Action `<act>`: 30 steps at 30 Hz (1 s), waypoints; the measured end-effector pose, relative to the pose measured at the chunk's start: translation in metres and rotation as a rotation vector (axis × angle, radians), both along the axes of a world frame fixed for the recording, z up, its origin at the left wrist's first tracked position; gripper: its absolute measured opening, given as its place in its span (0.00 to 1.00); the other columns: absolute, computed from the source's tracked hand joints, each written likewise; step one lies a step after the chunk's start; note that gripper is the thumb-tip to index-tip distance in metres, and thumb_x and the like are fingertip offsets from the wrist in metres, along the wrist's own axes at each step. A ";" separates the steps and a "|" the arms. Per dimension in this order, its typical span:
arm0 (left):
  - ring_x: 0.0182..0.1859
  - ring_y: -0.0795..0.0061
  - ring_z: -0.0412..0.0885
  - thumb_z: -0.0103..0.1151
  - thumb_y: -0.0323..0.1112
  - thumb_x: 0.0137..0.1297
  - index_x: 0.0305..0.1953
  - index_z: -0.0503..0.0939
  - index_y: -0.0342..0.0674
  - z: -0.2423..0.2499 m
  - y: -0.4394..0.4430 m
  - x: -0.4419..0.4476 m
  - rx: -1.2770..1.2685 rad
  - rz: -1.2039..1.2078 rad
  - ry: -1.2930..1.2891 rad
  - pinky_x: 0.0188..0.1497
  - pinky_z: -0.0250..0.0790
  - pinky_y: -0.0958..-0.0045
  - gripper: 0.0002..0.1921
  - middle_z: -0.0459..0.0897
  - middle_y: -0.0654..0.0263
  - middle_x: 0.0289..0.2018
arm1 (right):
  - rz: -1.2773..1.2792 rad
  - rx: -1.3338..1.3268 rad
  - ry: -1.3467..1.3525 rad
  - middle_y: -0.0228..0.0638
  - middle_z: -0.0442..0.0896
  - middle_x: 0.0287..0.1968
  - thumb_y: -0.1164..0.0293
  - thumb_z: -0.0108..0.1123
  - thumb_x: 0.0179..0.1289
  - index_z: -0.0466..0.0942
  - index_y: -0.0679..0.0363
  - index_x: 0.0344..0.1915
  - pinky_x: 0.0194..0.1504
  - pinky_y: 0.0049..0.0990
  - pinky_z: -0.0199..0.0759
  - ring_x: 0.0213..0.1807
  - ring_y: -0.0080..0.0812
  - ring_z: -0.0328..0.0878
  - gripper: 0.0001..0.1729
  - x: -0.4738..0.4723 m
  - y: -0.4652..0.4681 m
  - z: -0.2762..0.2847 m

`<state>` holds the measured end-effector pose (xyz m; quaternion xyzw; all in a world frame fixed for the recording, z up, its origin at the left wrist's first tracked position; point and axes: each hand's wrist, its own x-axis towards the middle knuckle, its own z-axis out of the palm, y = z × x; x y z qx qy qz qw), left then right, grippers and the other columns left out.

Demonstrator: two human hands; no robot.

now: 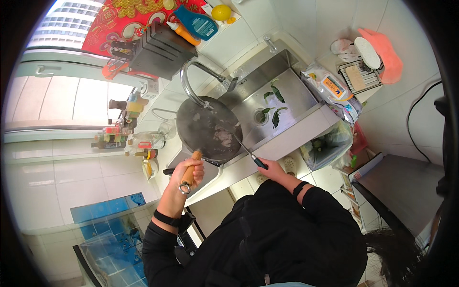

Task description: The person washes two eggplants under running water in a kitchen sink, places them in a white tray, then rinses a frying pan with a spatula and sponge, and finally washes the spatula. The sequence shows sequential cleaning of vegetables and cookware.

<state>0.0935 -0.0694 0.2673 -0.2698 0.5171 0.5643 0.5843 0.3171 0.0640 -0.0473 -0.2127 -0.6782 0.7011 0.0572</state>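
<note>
A dark wok [208, 132] is held over the left part of the sink, under the curved faucet [186, 80]. My left hand [188, 174] grips its wooden handle [190, 170], which has a metal ring at its end. My right hand [271, 169] is closed on the dark handle of a long metal cooking utensil [245, 147], whose far end reaches into the wok. Pale residue or food bits [224, 137] lie in the wok; which of these cannot be told. Wilted green leaves [277, 91] lie in the steel sink [294, 82] to the right, some by the drain [260, 116].
A knife block [163, 50] and a teal bottle [197, 23] stand behind the faucet. Several condiment bottles [123, 131] line the left side. A plastic package [333, 89] lies right of the sink, above a lined bin [328, 145]. A wire rack [358, 77] holds a sponge.
</note>
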 end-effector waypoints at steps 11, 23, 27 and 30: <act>0.19 0.81 0.64 0.53 0.28 0.62 0.42 0.69 0.35 -0.033 -0.065 0.015 0.333 0.173 -0.113 0.19 0.60 0.79 0.09 0.66 0.71 0.22 | -0.010 0.391 -0.064 0.49 0.83 0.48 0.63 0.65 0.58 0.73 0.56 0.62 0.49 0.34 0.75 0.48 0.48 0.82 0.31 0.011 0.055 0.055; 0.17 0.82 0.64 0.51 0.29 0.64 0.46 0.69 0.32 -0.035 -0.121 0.044 0.453 0.330 -0.061 0.16 0.61 0.78 0.11 0.66 0.71 0.22 | 0.235 0.611 -0.022 0.43 0.83 0.42 0.61 0.63 0.57 0.74 0.51 0.61 0.45 0.38 0.75 0.42 0.47 0.81 0.30 0.003 0.063 0.090; 0.16 0.81 0.65 0.50 0.28 0.64 0.48 0.68 0.32 -0.036 -0.164 0.066 0.586 0.448 -0.080 0.15 0.62 0.77 0.13 0.66 0.70 0.22 | 0.364 0.721 -0.014 0.40 0.82 0.40 0.62 0.64 0.55 0.73 0.49 0.62 0.42 0.36 0.76 0.40 0.46 0.81 0.31 -0.022 0.060 0.121; 0.16 0.81 0.65 0.49 0.28 0.64 0.51 0.66 0.33 -0.044 -0.200 0.085 0.693 0.549 -0.107 0.15 0.62 0.78 0.15 0.66 0.69 0.21 | 0.358 0.639 0.160 0.39 0.82 0.38 0.62 0.64 0.55 0.72 0.50 0.62 0.40 0.36 0.75 0.37 0.44 0.81 0.32 -0.053 0.036 0.149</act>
